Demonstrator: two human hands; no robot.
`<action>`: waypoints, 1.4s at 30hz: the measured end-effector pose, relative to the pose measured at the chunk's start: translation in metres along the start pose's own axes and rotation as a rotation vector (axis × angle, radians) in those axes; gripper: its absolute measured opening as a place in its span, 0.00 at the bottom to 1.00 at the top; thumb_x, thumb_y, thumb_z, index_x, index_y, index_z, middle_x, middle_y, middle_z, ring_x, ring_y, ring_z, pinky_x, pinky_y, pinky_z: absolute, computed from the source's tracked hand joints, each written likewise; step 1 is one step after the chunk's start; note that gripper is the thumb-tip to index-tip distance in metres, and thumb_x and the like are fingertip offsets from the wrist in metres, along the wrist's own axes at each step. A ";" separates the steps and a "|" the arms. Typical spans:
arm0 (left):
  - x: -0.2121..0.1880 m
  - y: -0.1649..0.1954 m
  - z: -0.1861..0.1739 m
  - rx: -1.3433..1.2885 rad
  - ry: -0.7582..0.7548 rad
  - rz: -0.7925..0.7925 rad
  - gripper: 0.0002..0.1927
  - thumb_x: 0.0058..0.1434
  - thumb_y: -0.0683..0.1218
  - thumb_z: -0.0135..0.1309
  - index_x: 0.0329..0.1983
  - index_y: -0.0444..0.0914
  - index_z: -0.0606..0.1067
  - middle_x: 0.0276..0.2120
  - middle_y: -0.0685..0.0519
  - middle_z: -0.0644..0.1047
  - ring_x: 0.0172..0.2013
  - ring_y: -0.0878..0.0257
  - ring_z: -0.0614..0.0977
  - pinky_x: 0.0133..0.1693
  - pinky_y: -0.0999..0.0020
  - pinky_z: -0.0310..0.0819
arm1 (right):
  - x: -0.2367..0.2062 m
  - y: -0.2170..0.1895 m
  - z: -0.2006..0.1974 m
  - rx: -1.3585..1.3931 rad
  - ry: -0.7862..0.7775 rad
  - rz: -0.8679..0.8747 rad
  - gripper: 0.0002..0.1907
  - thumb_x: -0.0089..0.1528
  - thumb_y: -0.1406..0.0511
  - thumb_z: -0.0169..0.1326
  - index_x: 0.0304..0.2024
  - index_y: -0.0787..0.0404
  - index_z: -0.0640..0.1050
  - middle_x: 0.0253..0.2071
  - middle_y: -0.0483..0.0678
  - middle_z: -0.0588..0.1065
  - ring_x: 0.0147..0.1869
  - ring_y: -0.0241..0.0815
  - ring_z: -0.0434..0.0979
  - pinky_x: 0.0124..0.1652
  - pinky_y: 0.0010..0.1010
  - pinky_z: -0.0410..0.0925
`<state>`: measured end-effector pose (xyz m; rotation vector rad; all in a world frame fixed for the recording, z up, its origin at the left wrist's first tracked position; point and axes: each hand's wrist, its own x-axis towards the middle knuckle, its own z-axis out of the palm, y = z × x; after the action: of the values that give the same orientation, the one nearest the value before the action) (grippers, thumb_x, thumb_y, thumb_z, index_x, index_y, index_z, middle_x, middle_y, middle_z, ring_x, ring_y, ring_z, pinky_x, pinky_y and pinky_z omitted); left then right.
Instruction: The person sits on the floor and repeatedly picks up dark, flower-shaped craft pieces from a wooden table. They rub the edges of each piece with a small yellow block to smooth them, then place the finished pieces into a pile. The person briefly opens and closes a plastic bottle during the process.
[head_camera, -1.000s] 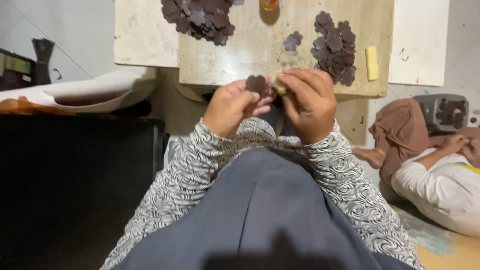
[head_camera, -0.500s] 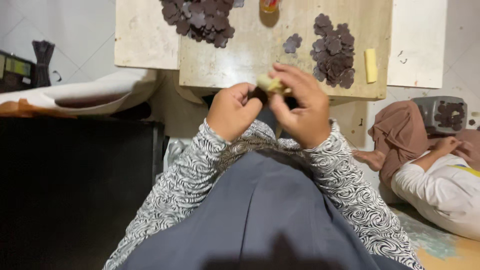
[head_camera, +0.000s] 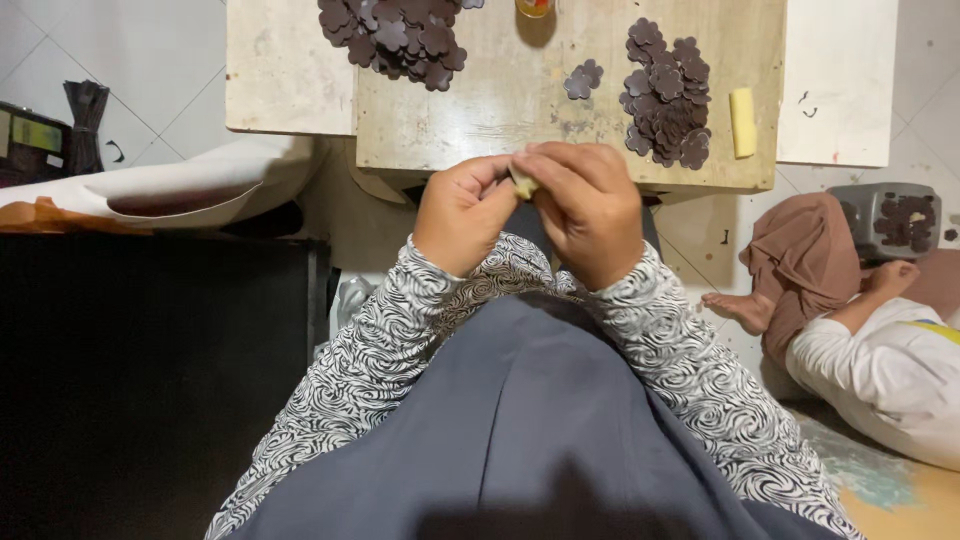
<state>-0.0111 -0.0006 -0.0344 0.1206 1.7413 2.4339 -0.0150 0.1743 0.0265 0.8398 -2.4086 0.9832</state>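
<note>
A small pale yellowish piece is pinched between the two hands, just in front of the near edge of a worn wooden board. The left hand is curled almost closed, its thumb and fingertips pressed against the piece from the left. The right hand is folded over it from the right, the fingers bent down so that most of the piece is hidden; what the piece is made of cannot be told. Both hands are held close together above the lap, touching each other at the fingertips, and black-and-white swirl-patterned sleeves are worn on both arms.

On the board, a heap of dark brown flower-shaped cutouts is seen at the far left, and a second heap lies at the right. Between them one lone flower cutout is laid apart. A short yellow stick is placed just beside the right heap, near the board's right edge. At the far right, another person in a white sleeve is seen on the floor, well apart from the hands.
</note>
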 end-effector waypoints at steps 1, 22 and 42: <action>-0.001 0.000 0.000 -0.093 -0.011 -0.009 0.14 0.71 0.39 0.50 0.56 0.26 0.76 0.45 0.51 0.82 0.45 0.69 0.82 0.50 0.76 0.77 | 0.000 0.001 0.001 0.003 -0.001 0.000 0.21 0.61 0.77 0.62 0.56 0.60 0.80 0.52 0.51 0.78 0.55 0.51 0.78 0.56 0.36 0.72; 0.011 0.012 -0.017 -0.495 0.139 -0.425 0.14 0.72 0.40 0.39 0.52 0.27 0.73 0.33 0.53 0.77 0.27 0.70 0.75 0.32 0.74 0.75 | -0.003 0.006 0.000 0.029 -0.036 0.023 0.20 0.57 0.75 0.62 0.52 0.59 0.82 0.52 0.53 0.75 0.54 0.50 0.76 0.53 0.37 0.72; 0.119 -0.023 -0.085 -0.079 0.567 -0.291 0.20 0.69 0.47 0.43 0.57 0.29 0.72 0.37 0.42 0.85 0.24 0.63 0.80 0.22 0.70 0.76 | -0.151 0.155 0.049 0.708 -0.015 0.925 0.19 0.64 0.70 0.57 0.58 0.67 0.78 0.51 0.46 0.80 0.52 0.32 0.79 0.53 0.24 0.71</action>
<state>-0.1399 -0.0527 -0.0865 -0.8453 1.6848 2.4489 -0.0129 0.2844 -0.1665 -0.1851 -2.4563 2.2328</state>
